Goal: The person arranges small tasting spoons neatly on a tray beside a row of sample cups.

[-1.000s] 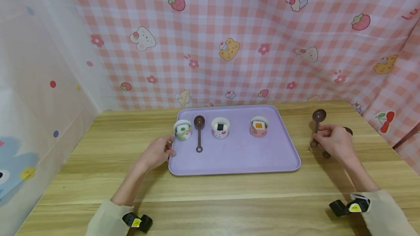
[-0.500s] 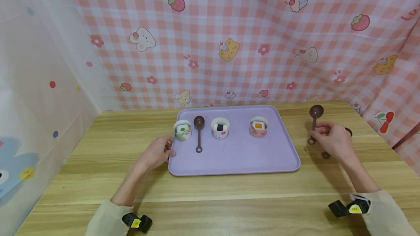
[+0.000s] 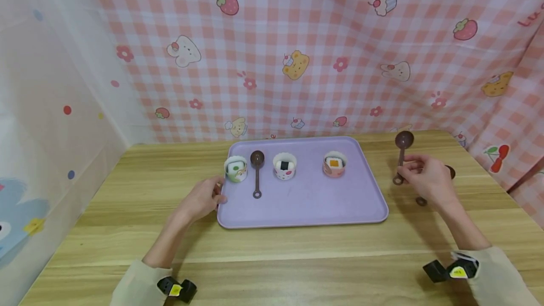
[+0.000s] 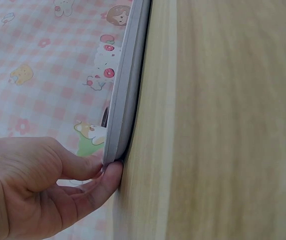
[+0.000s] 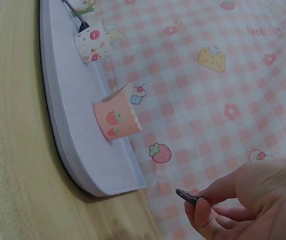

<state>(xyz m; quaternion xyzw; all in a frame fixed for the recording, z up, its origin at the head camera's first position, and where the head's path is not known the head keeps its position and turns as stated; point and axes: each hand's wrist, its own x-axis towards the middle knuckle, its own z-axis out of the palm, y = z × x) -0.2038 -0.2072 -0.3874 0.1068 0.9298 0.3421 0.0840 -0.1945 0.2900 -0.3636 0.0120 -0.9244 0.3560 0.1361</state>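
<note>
My left hand (image 3: 205,196) grips the left edge of a lavender tray (image 3: 323,207); in the left wrist view the thumb lies on its rim with fingers beneath. On the tray, a brown measuring spoon (image 3: 257,174) lies between a green paper cup (image 3: 236,174) and a white patterned one (image 3: 284,172). A pink cup (image 3: 334,171) stands further right. Each holds a small white block with a coloured top. To the right of the tray, my right hand (image 3: 429,181) pinches the handle of another brown measuring spoon (image 3: 404,140), bowl pointing away. In the right wrist view only its handle end shows.
One more brown spoon (image 3: 421,201) lies on the wooden table (image 3: 272,263), partly hidden behind my right hand. A pink checked cloth (image 3: 255,51) hangs along the table's back edge, and a pale printed cloth (image 3: 51,107) borders the left side.
My right hand has carried its spoon a little left and away from me, towards the tray, uncovering no new items. My left hand stays on the tray's edge.
</note>
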